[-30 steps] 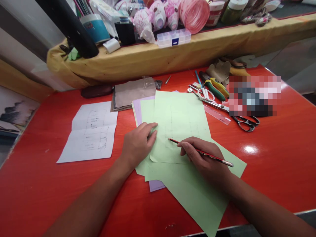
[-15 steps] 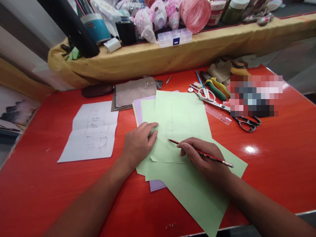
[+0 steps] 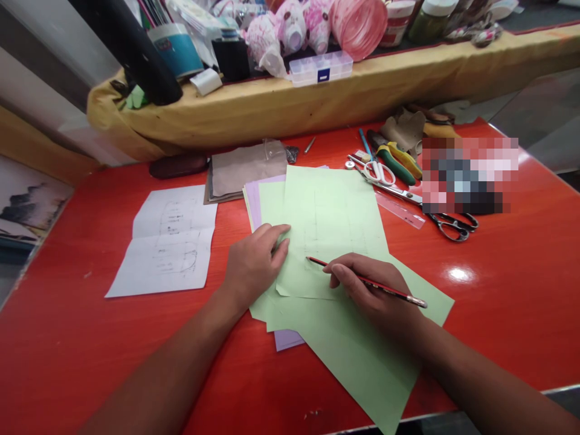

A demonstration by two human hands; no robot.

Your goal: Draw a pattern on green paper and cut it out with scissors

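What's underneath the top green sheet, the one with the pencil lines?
Green paper and purple paper show past the edges of the top green sheet. What lies beneath its middle is covered, so the number of layers can't be told.

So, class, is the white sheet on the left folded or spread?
Spread: the white sheet lies open, a crease across its middle, drawn lines on both halves.

Paper stack [image 3: 330,208] — right of sketch [image 3: 170,241]
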